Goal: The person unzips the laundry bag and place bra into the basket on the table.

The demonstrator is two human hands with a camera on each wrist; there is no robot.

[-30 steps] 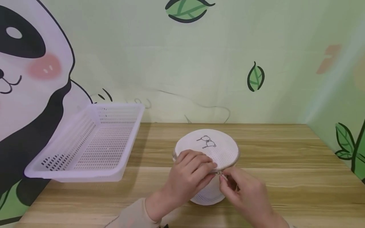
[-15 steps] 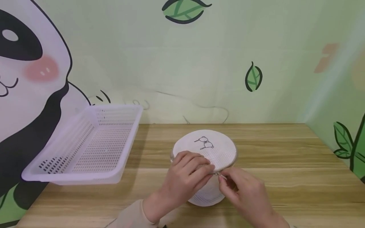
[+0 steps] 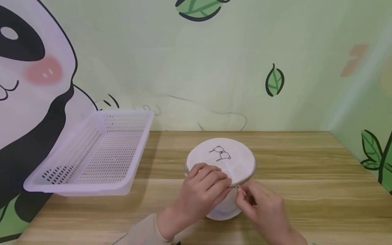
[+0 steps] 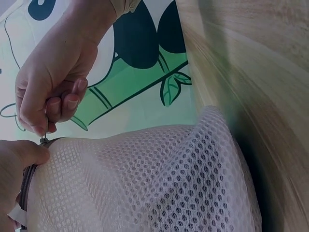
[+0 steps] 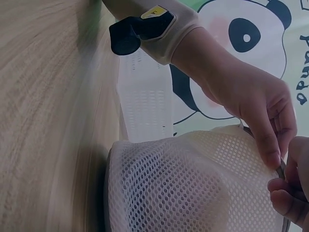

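A round white mesh bag with a small black drawing on its top stands on the wooden table. My left hand grips the near rim of the bag, fingers curled over the top edge and thumb against the zipper line. Beside it, my right hand pinches the small metal zipper pull at the rim. In the right wrist view the left hand bends over the mesh bag, and the right fingertips sit at the edge. The bag's mesh wall bulges toward the table.
A white perforated plastic basket lies tilted at the table's left side, overhanging the edge. A wall with panda and leaf pictures stands behind the table. Bare wood stretches to the right of the bag. A beige sleeve covers the left forearm.
Both hands stay at the near rim of the bag with the same hold. Only the head view shifts slightly.
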